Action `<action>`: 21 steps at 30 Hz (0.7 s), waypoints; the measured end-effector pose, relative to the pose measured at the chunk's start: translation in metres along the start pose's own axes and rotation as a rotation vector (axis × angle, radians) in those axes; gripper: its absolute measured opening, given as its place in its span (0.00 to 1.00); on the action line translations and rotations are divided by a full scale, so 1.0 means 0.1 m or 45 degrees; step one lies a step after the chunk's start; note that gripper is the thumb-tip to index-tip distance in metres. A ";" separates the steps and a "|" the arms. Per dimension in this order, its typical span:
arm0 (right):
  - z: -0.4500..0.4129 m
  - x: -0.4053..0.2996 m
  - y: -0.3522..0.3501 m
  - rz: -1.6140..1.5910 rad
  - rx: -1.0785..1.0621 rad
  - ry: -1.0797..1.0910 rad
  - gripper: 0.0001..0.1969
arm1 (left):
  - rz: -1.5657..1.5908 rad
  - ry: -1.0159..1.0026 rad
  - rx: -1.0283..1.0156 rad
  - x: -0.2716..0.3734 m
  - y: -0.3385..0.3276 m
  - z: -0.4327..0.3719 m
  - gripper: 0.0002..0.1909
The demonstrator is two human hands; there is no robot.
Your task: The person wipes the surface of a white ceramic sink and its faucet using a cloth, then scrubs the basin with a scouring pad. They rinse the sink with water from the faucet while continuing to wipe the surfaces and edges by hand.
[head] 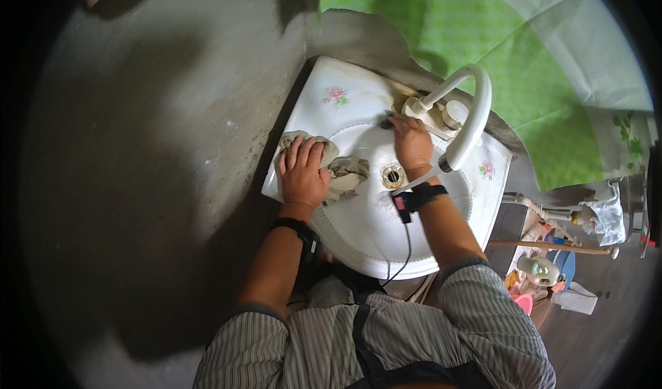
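Note:
My left hand (303,174) lies over a crumpled grey-beige cloth (347,176) on the left rim of a white washbasin (357,234). Part of the cloth hangs down into the bowl. My right hand (412,140) reaches across the bowl to its back edge, fingertips on a small dark scrubbing pad (386,121), mostly hidden by the fingers. Above my right wrist curves a white gooseneck tap (483,105); a thin stream of water seems to run from its spout towards the bowl. The drain (393,176) is ringed with brownish stains.
A white round tap knob (455,113) sits beside the spout's base. Green checked sheeting (465,32) covers the wall behind. At right are pipes (548,213), a wooden stick (558,246), a pale plastic bottle (540,270) and a pink basin (524,302). A bare grey wall (207,105) borders the left side.

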State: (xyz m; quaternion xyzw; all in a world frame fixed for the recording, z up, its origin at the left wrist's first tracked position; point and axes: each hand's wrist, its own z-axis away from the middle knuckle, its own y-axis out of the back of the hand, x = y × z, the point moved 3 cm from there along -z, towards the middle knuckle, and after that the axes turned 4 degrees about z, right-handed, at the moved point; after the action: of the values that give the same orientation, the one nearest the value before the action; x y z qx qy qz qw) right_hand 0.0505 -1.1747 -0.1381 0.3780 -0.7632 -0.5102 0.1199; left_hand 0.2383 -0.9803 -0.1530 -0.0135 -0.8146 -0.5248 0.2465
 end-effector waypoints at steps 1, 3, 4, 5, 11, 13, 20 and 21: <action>0.08 0.12 0.05 -0.023 0.034 -0.001 0.12 | 0.009 0.000 0.007 -0.01 0.01 0.00 0.23; 0.28 0.39 0.16 0.033 0.088 -0.072 0.15 | 0.037 0.033 -0.012 0.01 0.01 0.00 0.23; 0.30 0.38 0.15 0.091 0.121 -0.069 0.15 | 0.029 0.018 0.007 0.01 0.03 -0.01 0.23; 0.33 0.33 0.11 0.149 0.155 -0.066 0.15 | 0.020 0.002 0.025 0.01 0.05 -0.02 0.23; 0.00 -0.09 -0.01 0.018 -0.084 0.055 0.14 | 0.018 0.026 -0.006 -0.01 0.01 0.02 0.23; 0.18 0.28 0.10 0.081 0.006 0.122 0.17 | 0.034 0.023 -0.004 -0.01 0.02 -0.02 0.23; 0.03 -0.04 -0.03 0.062 -0.063 0.192 0.17 | 0.006 0.016 0.041 0.03 -0.02 -0.02 0.22; -0.03 -0.15 -0.03 -0.015 -0.131 0.179 0.18 | 0.006 0.013 0.040 0.01 -0.01 -0.01 0.22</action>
State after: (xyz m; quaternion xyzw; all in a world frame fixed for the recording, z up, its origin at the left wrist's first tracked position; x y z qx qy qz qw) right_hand 0.0640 -1.1667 -0.1361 0.4107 -0.7233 -0.5217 0.1896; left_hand 0.2376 -0.9815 -0.1530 -0.0089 -0.8214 -0.5116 0.2519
